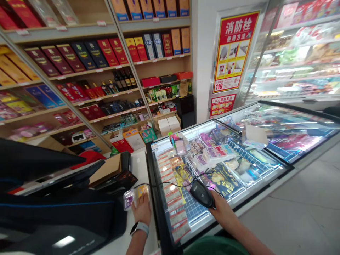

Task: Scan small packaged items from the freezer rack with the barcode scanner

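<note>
My right hand [219, 207] is wrapped round the grip of a black handheld barcode scanner [201, 194], above the glass top of the chest freezer [154, 177]. A thin black cable [170, 183] trails from the scanner over the glass toward the counter. My left hand [142, 207], with a watch on its wrist, rests its fingers on a small clear plastic pack with a yellow label [142, 190] on the white counter. Against that pack lies its purple-labelled part [128, 199]; whether they are one multipack I cannot tell. Several similar white, purple and red packs [212, 156] lie on the freezer glass.
A black checkout machine [66, 219] fills the lower left, with an opened cardboard box [106, 170] behind it. On the freezer glass stand a white box [255, 136] and a colourful pack [180, 145]. Shelves of boxed goods [87, 55] line the back wall; a lit display fridge [297, 60] stands right.
</note>
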Action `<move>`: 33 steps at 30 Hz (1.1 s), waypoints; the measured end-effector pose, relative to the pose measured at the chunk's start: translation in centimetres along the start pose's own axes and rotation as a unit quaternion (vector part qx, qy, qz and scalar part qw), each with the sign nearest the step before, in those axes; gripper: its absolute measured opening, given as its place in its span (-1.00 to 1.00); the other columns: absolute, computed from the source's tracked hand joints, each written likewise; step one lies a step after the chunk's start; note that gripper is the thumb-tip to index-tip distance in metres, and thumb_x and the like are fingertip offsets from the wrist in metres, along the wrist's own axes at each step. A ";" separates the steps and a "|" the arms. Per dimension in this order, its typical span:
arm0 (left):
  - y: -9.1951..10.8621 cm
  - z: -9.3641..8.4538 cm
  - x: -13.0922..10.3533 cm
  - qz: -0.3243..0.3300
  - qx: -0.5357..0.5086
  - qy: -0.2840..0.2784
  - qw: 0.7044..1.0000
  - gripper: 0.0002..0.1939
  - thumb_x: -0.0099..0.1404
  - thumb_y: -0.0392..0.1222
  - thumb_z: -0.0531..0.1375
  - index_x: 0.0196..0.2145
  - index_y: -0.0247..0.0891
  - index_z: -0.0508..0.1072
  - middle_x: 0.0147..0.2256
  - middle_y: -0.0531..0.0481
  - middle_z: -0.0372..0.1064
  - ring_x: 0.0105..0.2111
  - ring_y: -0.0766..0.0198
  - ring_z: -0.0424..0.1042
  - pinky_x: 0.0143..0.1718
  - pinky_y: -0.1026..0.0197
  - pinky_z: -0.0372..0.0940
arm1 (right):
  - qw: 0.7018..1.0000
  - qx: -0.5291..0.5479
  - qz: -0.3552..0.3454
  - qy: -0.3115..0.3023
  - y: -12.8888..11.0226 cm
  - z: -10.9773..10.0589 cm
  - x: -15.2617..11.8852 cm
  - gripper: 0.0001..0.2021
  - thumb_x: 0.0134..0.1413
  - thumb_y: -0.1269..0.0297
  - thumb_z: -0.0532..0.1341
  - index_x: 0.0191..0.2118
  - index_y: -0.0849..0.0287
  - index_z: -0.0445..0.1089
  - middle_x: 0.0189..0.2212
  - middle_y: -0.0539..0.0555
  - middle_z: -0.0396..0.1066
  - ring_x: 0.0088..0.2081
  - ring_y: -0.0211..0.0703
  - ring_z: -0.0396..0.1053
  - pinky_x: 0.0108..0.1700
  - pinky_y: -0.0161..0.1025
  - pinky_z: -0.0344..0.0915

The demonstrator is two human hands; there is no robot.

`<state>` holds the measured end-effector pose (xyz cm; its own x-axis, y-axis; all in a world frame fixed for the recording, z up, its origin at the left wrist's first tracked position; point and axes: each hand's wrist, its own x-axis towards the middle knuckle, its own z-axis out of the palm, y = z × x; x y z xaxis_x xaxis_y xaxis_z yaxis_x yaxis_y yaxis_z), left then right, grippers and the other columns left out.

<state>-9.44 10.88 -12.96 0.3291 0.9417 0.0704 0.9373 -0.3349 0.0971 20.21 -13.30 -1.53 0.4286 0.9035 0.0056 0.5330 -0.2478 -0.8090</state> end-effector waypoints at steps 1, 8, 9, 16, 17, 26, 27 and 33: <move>-0.2 -0.1 0.0 0.003 -0.014 0.008 1.000 -0.52 0.29 -0.37 -0.09 0.12 -0.27 0.33 0.13 -0.23 0.29 0.14 0.05 0.25 0.19 -0.18 0.01 | 1.000 0.004 0.002 -0.001 -0.2 0.0 0.1 -0.58 -0.19 0.52 0.06 -0.10 0.16 0.30 -0.17 0.16 0.42 -0.08 -0.02 0.38 -0.03 -0.13 0.27; -0.6 -3.0 0.2 -0.033 -0.221 0.061 0.973 -0.65 0.28 -0.20 0.01 -0.06 -0.28 0.46 -0.07 -0.24 0.46 -0.05 -0.02 0.43 0.04 -0.03 0.26 | 1.000 0.004 -0.007 -0.009 -0.5 -0.2 0.2 -0.59 -0.19 0.51 0.08 -0.11 0.17 0.30 -0.19 0.15 0.43 -0.11 -0.03 0.39 -0.06 -0.15 0.28; -0.1 -3.8 0.0 -0.076 -0.261 0.060 0.960 -0.70 0.25 -0.19 0.05 -0.13 -0.26 0.48 -0.13 -0.22 0.48 -0.11 -0.04 0.45 0.00 -0.06 0.29 | 1.000 0.003 -0.010 -0.012 -0.5 -0.4 0.2 -0.60 -0.17 0.50 0.08 -0.10 0.17 0.30 -0.19 0.15 0.43 -0.10 -0.03 0.39 -0.06 -0.15 0.28; 6.4 -8.1 -1.4 -0.255 -0.615 -0.008 0.746 -0.82 0.26 -0.12 0.12 -0.24 -0.23 0.42 -0.27 -0.09 0.50 -0.35 0.22 0.50 -0.35 0.17 0.43 | 0.999 0.009 -0.027 -0.016 -0.1 -2.1 0.9 -0.67 -0.08 0.41 0.10 -0.10 0.18 0.31 -0.20 0.15 0.45 -0.14 -0.01 0.41 -0.10 -0.14 0.29; 7.4 -8.6 -1.5 -0.269 -0.670 -0.022 0.691 -0.84 0.26 -0.15 0.14 -0.22 -0.23 0.42 -0.25 -0.10 0.50 -0.34 0.24 0.51 -0.34 0.19 0.43 | 0.999 0.012 -0.028 -0.016 0.0 -2.4 1.0 -0.68 -0.06 0.39 0.11 -0.11 0.19 0.31 -0.22 0.15 0.45 -0.16 -0.01 0.41 -0.12 -0.14 0.30; 15.5 -13.6 -1.4 -0.213 -0.782 -0.056 0.583 -0.78 0.09 -0.38 0.29 -0.25 -0.29 0.44 -0.21 -0.07 0.51 -0.29 0.33 0.51 -0.32 0.35 0.40 | 0.999 0.052 -0.018 -0.002 2.5 -5.6 2.6 -0.65 -0.04 0.29 0.16 -0.07 0.17 0.33 -0.19 0.15 0.50 -0.14 0.04 0.45 -0.11 -0.12 0.33; 16.3 -13.8 -1.3 -0.206 -0.784 -0.058 0.583 -0.75 0.08 -0.40 0.30 -0.25 -0.30 0.44 -0.22 -0.06 0.51 -0.30 0.35 0.50 -0.33 0.38 0.39 | 0.998 0.054 -0.014 0.000 2.7 -5.9 2.8 -0.64 -0.04 0.28 0.17 -0.05 0.17 0.33 -0.18 0.15 0.50 -0.13 0.04 0.45 -0.10 -0.12 0.33; 19.4 -13.8 -0.6 -0.272 -0.786 -0.091 0.548 -0.86 0.11 -0.45 0.23 -0.36 -0.30 0.41 -0.36 -0.01 0.50 -0.46 0.45 0.45 -0.45 0.44 0.33 | 0.998 0.058 -0.007 0.002 3.1 -7.9 3.3 -0.64 -0.04 0.30 0.18 -0.05 0.17 0.33 -0.18 0.14 0.50 -0.14 0.02 0.44 -0.11 -0.13 0.33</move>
<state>7.00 3.34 2.57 0.1900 0.8572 -0.4787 -0.3076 0.5150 0.8001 29.07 -13.89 0.63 0.4241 0.9054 0.0198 0.4505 -0.1919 -0.8719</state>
